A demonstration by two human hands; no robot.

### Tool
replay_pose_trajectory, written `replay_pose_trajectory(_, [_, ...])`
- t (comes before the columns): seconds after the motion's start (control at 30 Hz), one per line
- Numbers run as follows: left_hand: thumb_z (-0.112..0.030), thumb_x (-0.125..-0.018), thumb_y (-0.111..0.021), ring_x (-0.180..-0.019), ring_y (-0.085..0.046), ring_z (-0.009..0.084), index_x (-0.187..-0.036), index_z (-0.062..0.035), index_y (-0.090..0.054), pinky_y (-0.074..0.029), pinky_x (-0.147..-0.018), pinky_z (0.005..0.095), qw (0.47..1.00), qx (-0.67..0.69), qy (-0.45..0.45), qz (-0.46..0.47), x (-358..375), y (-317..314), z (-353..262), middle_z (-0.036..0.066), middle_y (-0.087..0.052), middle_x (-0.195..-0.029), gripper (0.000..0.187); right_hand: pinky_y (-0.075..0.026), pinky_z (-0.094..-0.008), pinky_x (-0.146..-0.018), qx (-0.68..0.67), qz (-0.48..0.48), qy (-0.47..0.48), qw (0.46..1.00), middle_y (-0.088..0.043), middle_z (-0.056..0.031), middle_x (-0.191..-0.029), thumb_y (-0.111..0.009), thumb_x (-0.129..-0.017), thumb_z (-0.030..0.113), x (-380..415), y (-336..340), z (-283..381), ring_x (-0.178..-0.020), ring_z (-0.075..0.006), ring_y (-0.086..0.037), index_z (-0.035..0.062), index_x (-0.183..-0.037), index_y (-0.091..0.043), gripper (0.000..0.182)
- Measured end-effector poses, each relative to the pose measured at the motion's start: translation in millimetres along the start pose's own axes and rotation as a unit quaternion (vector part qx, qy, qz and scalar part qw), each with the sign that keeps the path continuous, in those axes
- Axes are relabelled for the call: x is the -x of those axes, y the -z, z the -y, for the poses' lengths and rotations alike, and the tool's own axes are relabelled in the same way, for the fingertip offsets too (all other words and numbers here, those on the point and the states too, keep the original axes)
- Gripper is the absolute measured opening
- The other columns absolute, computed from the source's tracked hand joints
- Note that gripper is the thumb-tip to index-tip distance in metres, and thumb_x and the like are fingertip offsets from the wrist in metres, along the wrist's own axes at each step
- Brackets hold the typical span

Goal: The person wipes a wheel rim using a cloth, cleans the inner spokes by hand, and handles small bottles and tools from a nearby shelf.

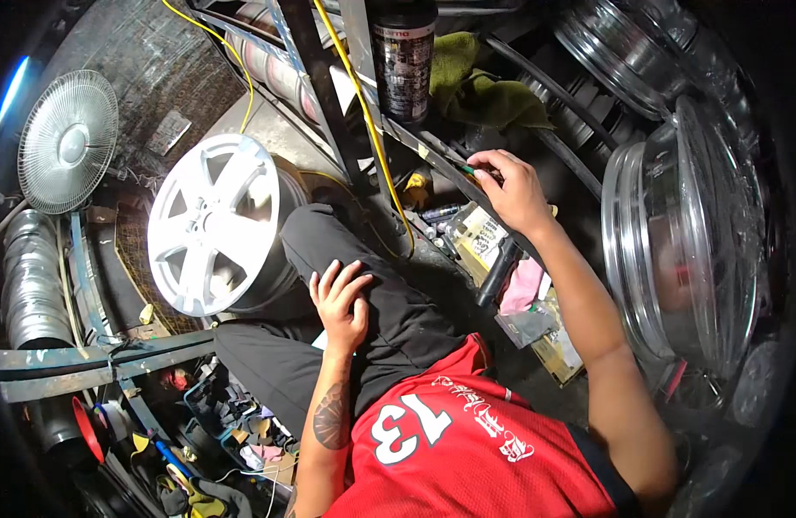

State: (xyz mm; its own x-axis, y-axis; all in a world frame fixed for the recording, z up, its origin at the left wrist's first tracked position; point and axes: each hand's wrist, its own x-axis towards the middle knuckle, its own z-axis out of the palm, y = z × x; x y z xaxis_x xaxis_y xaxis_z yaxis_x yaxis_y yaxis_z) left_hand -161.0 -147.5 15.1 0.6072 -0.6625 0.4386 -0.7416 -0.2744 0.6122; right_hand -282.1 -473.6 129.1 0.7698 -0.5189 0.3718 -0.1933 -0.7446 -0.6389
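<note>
My left hand (pixel 340 302) lies on my dark-trousered thigh (pixel 372 285) with its fingers spread, holding nothing. A white alloy wheel rim (pixel 212 223) stands just beyond it, its spoked face brightly lit. My right hand (pixel 514 192) is reached out to the right, at a dark metal rail (pixel 441 160), with its fingers bent together. A bit of something small and green (pixel 468 170) shows at the fingertips; its kind is too small to tell. Near that hand are a dark cylindrical container (pixel 405 65) and a green cloth (pixel 475 82).
Shiny rims (pixel 682 233), some in clear wrap, stand on the right. A yellow cable (pixel 363 95) hangs past the metal frame. A fan (pixel 70 142) stands at far left. Below the right arm are a pink cloth (pixel 523 287) and papers; scraps fill a bin (pixel 199 406) lower left.
</note>
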Motion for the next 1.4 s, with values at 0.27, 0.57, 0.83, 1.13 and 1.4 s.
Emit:
replay_pose_trajectory(0.27, [-0.01, -0.08, -0.059, -0.136, -0.051, 0.0295, -0.108, -0.0156, -0.077, -0.02, -0.123, 0.0513, 1.0, 0.003, -0.015, 0.015, -6, -6, 0, 0.002, -0.069, -0.132, 0.034, -0.055, -0.0321, -0.082, -0.033, 0.015, -0.029, 0.999, -0.07, -0.0124, -0.099, -0.066, -0.091, 0.002, 1, -1, 0, -0.089, -0.0217, -0.07, 0.0005, -0.11, -0.069, 0.019])
replay_pose_trajectory(0.57, [-0.008, -0.08, -0.057, -0.137, -0.05, 0.0311, -0.108, -0.0137, -0.076, -0.019, -0.123, 0.0512, 0.999, 0.024, 0.006, 0.029, -3, -9, 10, 0.004, -0.069, -0.132, 0.036, -0.054, -0.0289, -0.08, -0.055, 0.036, -0.057, 0.996, -0.072, -0.0095, -0.1, -0.066, -0.093, 0.001, 1, -6, -4, -0.088, -0.0145, -0.068, -0.0001, -0.111, -0.07, 0.019])
replay_pose_trajectory(0.83, [-0.007, -0.08, -0.059, -0.135, -0.052, 0.0296, -0.107, -0.0156, -0.078, -0.022, -0.121, 0.0506, 0.998, 0.042, 0.042, 0.035, -2, -10, 25, 0.003, -0.071, -0.13, 0.034, -0.051, -0.024, -0.078, -0.105, 0.043, -0.112, 0.987, -0.071, -0.0043, -0.101, -0.064, -0.096, 0.001, 2, -8, -3, -0.085, -0.0065, -0.062, -0.0022, -0.112, -0.069, 0.017])
replay_pose_trajectory(1.13, [-0.004, -0.084, -0.06, -0.133, -0.055, 0.0281, -0.105, -0.0138, -0.077, -0.023, -0.12, 0.0501, 0.99, 0.094, 0.089, 0.064, -19, -22, 33, 0.003, -0.072, -0.127, 0.029, -0.05, -0.023, -0.081, -0.123, 0.063, -0.157, 0.978, -0.07, -0.0021, -0.101, -0.062, -0.099, 0.002, 4, -8, -4, -0.085, -0.0056, -0.06, -0.0015, -0.116, -0.068, 0.018])
replay_pose_trajectory(1.4, [-0.003, -0.084, -0.061, -0.132, -0.056, 0.0275, -0.105, -0.0131, -0.077, -0.024, -0.119, 0.0498, 0.988, 0.098, 0.092, 0.08, -28, -24, 36, 0.003, -0.073, -0.124, 0.028, -0.049, -0.022, -0.084, -0.129, 0.074, -0.174, 0.974, -0.068, -0.0024, -0.103, -0.059, -0.102, 0.003, 6, -5, -5, -0.09, -0.0054, -0.059, -0.0025, -0.12, -0.065, 0.02])
